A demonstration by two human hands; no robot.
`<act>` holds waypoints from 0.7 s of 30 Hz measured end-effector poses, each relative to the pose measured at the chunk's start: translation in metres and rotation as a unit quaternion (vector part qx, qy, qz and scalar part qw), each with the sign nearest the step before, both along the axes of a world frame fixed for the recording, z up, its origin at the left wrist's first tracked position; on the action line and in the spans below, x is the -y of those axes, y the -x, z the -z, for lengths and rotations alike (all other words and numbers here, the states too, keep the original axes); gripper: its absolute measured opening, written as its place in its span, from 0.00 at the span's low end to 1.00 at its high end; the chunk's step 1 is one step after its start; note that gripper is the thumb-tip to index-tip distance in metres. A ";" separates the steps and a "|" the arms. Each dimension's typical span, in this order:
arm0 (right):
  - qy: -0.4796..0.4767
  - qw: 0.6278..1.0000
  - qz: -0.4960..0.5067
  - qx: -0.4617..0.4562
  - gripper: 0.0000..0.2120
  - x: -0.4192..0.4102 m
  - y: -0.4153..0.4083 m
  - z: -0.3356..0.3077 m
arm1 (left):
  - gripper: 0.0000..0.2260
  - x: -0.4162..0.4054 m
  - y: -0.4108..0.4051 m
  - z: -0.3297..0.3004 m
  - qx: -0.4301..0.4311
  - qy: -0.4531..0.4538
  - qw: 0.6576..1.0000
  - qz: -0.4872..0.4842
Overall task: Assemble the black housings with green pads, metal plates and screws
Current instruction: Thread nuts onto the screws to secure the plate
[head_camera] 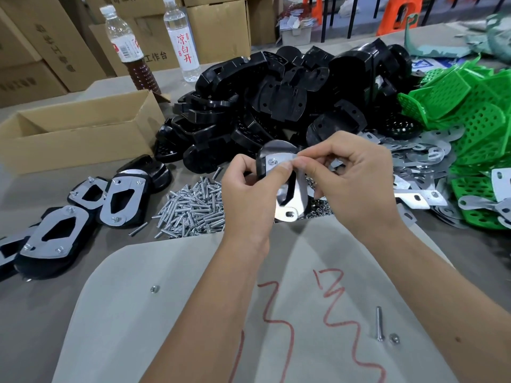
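Both hands hold one housing (264, 161) up over the surface (55, 286), just in front of the screw pile (190, 208): the left hand (246, 186) grips its left edge, the right hand (354, 178) pinches at the screw (272, 161) on its plate (293, 200). The plate's long axis runs top to bottom, slotted tab pointing down toward the person. Four finished housings (121, 200) lie at left, two bottles (179, 37) stand behind, and one loose screw (379, 323) with one nut (394, 339) lies near the right forearm.
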State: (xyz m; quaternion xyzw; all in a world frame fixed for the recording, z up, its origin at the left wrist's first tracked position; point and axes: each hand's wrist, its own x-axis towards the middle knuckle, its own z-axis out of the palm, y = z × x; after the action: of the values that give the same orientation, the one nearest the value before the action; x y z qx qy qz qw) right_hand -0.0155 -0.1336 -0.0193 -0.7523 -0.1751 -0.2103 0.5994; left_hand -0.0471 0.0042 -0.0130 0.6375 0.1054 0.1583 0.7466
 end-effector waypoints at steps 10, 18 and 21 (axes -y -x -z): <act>0.006 1.000 0.014 -0.020 0.03 -0.001 0.004 -0.003 | 0.16 0.002 0.001 0.003 0.052 -0.092 0.994 -0.026; 0.068 0.994 -0.062 0.054 0.06 0.008 -0.004 -0.005 | 0.19 -0.002 -0.002 0.004 0.080 -0.144 0.985 -0.056; 0.099 0.990 -0.059 0.082 0.05 0.011 -0.005 -0.006 | 0.19 -0.003 -0.001 0.002 0.084 -0.156 0.982 -0.059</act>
State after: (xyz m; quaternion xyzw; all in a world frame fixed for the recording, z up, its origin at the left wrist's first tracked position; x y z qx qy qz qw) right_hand -0.0103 -0.1443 -0.0135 -0.7763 -0.2877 -0.2173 0.5171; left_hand -0.0459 0.0068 -0.0154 0.7231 0.0533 0.2694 0.6338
